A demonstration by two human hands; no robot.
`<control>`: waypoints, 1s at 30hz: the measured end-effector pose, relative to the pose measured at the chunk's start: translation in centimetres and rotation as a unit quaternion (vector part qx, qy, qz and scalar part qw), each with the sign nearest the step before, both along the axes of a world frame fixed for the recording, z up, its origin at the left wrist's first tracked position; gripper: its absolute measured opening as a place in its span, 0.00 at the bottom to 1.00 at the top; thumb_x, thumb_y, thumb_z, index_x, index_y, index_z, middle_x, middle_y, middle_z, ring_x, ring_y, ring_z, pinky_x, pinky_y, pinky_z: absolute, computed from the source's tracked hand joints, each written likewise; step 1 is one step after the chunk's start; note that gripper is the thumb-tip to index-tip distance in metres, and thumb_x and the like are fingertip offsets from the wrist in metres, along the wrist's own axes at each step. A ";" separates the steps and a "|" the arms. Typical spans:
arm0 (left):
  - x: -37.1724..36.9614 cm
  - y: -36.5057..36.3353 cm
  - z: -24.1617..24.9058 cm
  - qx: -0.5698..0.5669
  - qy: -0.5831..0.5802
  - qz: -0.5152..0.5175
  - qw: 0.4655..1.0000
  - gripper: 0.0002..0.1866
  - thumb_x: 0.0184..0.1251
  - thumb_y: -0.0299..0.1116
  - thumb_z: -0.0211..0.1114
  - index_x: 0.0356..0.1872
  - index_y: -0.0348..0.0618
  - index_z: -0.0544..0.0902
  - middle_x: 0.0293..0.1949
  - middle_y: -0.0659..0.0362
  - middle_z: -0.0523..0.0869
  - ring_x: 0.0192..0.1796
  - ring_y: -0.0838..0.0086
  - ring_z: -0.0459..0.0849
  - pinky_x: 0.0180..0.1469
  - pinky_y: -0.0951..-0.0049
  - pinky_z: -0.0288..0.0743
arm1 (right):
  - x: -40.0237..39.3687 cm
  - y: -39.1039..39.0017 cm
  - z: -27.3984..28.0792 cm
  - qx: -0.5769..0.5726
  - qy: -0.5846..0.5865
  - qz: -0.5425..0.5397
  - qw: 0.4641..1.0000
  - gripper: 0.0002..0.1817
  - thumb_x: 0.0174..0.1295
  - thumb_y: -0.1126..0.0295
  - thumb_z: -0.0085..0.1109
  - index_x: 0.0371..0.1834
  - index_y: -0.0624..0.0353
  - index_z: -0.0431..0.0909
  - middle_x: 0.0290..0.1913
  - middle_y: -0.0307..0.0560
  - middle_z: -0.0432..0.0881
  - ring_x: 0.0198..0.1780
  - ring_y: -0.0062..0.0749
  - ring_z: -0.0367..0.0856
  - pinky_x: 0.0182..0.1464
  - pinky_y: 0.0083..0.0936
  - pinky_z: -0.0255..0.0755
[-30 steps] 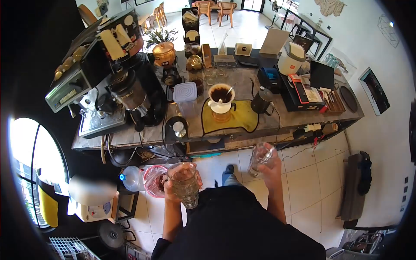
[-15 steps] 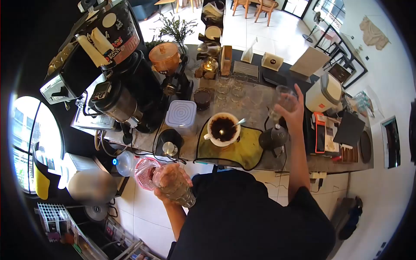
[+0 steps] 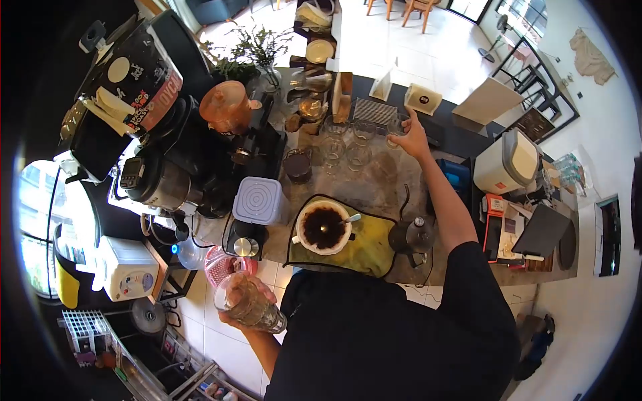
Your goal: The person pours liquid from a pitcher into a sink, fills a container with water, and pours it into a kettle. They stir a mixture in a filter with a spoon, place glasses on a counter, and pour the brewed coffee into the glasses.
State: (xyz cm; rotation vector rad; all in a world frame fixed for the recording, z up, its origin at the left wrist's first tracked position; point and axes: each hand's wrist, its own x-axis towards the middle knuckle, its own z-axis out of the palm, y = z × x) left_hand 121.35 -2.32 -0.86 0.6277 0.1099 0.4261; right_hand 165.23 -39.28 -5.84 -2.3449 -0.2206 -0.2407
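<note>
Fingers of the left hand wrap around a clear, bumpy glass, tipped near the black shirt, perhaps so it won't slip. On the grey counter, a round white cup with dark brown stuff sits on a yellow-green cloth, maybe to catch drips. Far from the left one, the right hand grips another clear glass beside see-through glasses standing close, likely to save room.

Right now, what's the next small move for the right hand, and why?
Probably ease the glass in the right hand onto the counter: it is beside the standing glasses, while the left hand holds more glassware. I can't tell whether its base touches, so go gently.
</note>
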 end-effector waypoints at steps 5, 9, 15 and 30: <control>0.2 0.0 0.0 -0.001 0.033 -0.077 0.996 0.61 0.46 0.75 0.68 0.69 0.30 0.65 0.45 0.43 0.81 0.43 0.51 0.86 0.46 0.51 0.85 | 2.4 0.4 -4.0 -0.016 -0.064 0.082 0.994 0.54 0.39 0.62 0.78 0.74 0.63 0.62 0.62 0.61 0.76 0.61 0.49 0.77 0.63 0.38 0.72; 1.2 -0.6 1.8 -0.020 -0.027 -0.136 0.990 0.57 0.51 0.68 0.71 0.70 0.28 0.66 0.49 0.43 0.81 0.48 0.56 0.86 0.50 0.60 0.84 | 4.1 -0.5 -6.9 0.147 -0.011 0.150 0.978 0.47 0.44 0.68 0.80 0.71 0.60 0.66 0.57 0.49 0.78 0.58 0.36 0.75 0.61 0.36 0.71; 1.2 -0.6 1.6 -0.012 -0.047 -0.136 0.989 0.54 0.52 0.66 0.71 0.67 0.28 0.68 0.48 0.43 0.82 0.47 0.57 0.86 0.48 0.63 0.84 | 4.4 -0.7 -7.4 0.034 -0.023 0.091 0.995 0.45 0.43 0.68 0.82 0.67 0.56 0.68 0.47 0.45 0.75 0.49 0.34 0.75 0.53 0.30 0.71; 0.1 0.0 0.1 0.004 -0.012 -0.110 0.994 0.62 0.47 0.73 0.70 0.69 0.26 0.63 0.44 0.43 0.81 0.45 0.54 0.86 0.45 0.59 0.86 | 2.2 1.3 -2.1 0.030 -0.146 0.026 0.988 0.42 0.44 0.59 0.82 0.64 0.60 0.75 0.52 0.51 0.82 0.55 0.42 0.80 0.60 0.36 0.72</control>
